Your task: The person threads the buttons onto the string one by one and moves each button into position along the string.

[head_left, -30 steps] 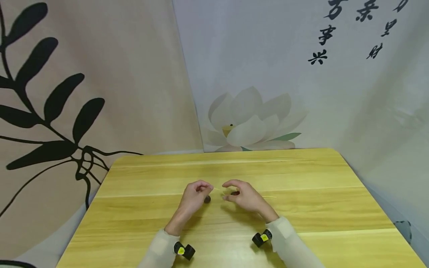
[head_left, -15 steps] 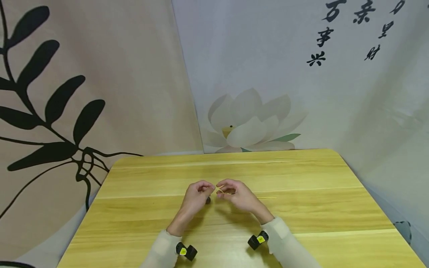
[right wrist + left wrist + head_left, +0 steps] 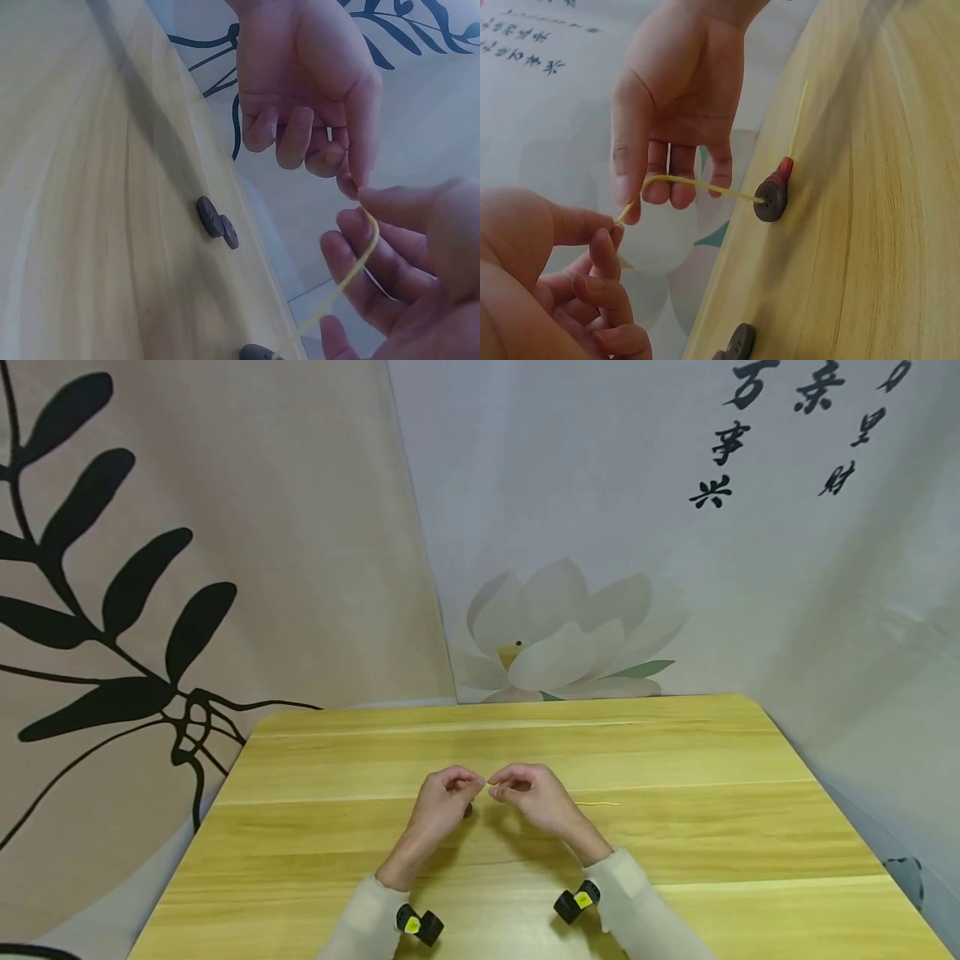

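Note:
Both hands meet at the end of a yellow cord [image 3: 697, 183] above the table. My left hand [image 3: 444, 800] pinches the cord's tip between thumb and forefinger. Right beside it, my right hand [image 3: 536, 795] pinches the cord with thumb and forefinger, the other fingers loosely bent. From the fingertips the cord runs down through a dark four-hole button [image 3: 770, 201] on the tabletop. Behind that button sit small red pieces [image 3: 781, 172], and the cord's far end [image 3: 600, 803] trails out to the right. In the head view the right hand hides this button.
Two more dark buttons [image 3: 209, 217] lie on the wooden table [image 3: 337, 860] beneath the left hand, one overlapping the other. Printed cloth [image 3: 570, 510] hangs behind the table's far edge. A small black camera is strapped to each wrist.
The right hand has moved left to the left hand, and its thumb and forefinger have closed on the cord. The left hand has shifted slightly right.

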The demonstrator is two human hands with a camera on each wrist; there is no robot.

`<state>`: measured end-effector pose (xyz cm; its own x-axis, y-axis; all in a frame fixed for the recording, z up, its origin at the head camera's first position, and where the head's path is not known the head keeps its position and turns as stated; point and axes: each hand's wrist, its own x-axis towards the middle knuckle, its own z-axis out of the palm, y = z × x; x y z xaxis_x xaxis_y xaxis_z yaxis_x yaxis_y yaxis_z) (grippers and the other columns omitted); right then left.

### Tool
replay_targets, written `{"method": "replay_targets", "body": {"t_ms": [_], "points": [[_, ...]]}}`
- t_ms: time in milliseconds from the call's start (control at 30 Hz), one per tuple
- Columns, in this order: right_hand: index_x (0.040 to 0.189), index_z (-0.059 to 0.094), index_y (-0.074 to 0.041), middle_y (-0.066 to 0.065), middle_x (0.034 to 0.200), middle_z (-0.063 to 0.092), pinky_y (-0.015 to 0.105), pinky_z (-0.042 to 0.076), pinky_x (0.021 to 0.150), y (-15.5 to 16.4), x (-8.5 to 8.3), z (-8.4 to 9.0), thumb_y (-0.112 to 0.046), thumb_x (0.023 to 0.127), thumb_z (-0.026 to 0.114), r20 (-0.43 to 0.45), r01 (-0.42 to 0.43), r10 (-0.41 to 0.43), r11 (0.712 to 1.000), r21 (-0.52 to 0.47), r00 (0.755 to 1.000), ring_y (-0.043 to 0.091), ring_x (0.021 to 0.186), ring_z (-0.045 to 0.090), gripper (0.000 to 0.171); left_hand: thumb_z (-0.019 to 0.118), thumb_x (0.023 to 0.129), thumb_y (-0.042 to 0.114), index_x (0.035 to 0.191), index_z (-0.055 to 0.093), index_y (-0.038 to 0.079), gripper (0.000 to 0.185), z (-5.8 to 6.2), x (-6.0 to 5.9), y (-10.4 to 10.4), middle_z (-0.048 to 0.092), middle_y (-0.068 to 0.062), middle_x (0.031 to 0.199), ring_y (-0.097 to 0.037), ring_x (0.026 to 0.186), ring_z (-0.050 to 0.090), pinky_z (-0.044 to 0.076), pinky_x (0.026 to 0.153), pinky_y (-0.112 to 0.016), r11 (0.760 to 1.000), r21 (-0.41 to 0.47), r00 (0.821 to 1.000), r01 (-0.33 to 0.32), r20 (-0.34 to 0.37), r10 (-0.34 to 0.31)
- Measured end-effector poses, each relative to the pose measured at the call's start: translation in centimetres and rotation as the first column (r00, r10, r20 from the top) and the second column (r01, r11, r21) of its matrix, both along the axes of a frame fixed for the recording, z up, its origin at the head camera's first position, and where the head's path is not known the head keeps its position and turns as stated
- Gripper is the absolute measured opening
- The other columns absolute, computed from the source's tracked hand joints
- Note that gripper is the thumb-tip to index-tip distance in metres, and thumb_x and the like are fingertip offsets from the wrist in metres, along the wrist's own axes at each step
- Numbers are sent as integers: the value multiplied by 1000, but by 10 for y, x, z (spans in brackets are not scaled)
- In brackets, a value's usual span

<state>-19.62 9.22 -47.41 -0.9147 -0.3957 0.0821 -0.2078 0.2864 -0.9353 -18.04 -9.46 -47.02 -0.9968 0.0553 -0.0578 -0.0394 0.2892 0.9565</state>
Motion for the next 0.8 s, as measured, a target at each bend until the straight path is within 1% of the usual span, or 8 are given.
{"method": "replay_targets", "body": {"t_ms": [133, 233, 333, 400, 467, 667, 733, 800], "points": [[101, 73, 0, 17, 97, 72, 30, 53, 70, -2, 3, 6, -6, 93, 67, -5, 17, -17, 1000, 13, 1000, 34, 86, 67, 11, 67, 94, 18, 95, 71, 4, 15, -1, 0, 1, 63, -12, 82, -12, 63, 51, 41, 56, -23, 1000, -10, 1000, 5, -10, -5], [100, 72, 2, 22, 99, 71, 29, 53, 70, -3, 7, 17, -1, 93, 64, -7, 14, -14, 1000, 13, 1000, 38, 88, 67, 11, 67, 94, 17, 94, 71, 4, 14, -1, 0, 1, 63, -15, 83, -12, 61, 49, 40, 53, -22, 1000, -9, 1000, 10, -9, -11], [99, 72, 2, 22, 99, 71, 35, 55, 72, -3, 12, 29, 1, 94, 63, -8, 5, -5, 1000, 9, 1000, 40, 90, 68, 11, 66, 94, 16, 94, 71, 3, 14, -1, 0, 2, 63, -16, 83, -12, 60, 48, 39, 52, -21, 1000, -5, 1000, 14, -7, -14], [99, 72, 2, 22, 99, 71, 38, 56, 73, -2, 15, 34, 1, 94, 63, -10, 2, -2, 1000, 0, 1000, 41, 90, 67, 11, 66, 95, 16, 95, 71, 2, 15, -1, 0, 2, 63, -14, 82, -11, 60, 48, 39, 52, -21, 1000, -4, 1000, 15, -7, -15], [98, 72, 2, 21, 97, 72, 38, 56, 71, -2, 16, 36, 1, 94, 63, -16, 6, -6, 1000, -12, 1000, 40, 89, 67, 11, 66, 95, 17, 96, 70, 2, 16, -1, 0, 2, 63, -13, 82, -12, 60, 49, 40, 52, -21, 1000, -3, 1000, 20, -3, -20], [96, 72, 2, 16, 93, 72, 25, 50, 65, -3, 16, 37, 1, 93, 64, -25, 39, -39, 999, -7, 999, 30, 84, 67, 9, 65, 96, 20, 101, 70, 1, 20, -1, -2, -2, 61, -9, 81, -13, 63, 50, 41, 54, -22, 999, -33, 999, 35, 10, -35], [96, 73, 1, 14, 92, 72, 23, 49, 65, -3, 16, 37, 0, 93, 64, -18, 48, -48, 999, 7, 999, 29, 84, 67, 9, 65, 96, 20, 101, 70, 1, 21, -2, -3, -5, 60, -6, 80, -13, 64, 49, 40, 54, -22, 998, -53, 1000, 28, 14, -27], [96, 73, 0, 13, 91, 72, 22, 48, 64, -3, 13, 33, 0, 93, 64, -17, 53, -52, 998, 17, 998, 29, 83, 67, 9, 65, 96, 20, 102, 70, 1, 20, -3, -4, -9, 58, -3, 79, -13, 64, 48, 40, 54, -22, 997, -76, 1000, 16, 17, -15]]}}
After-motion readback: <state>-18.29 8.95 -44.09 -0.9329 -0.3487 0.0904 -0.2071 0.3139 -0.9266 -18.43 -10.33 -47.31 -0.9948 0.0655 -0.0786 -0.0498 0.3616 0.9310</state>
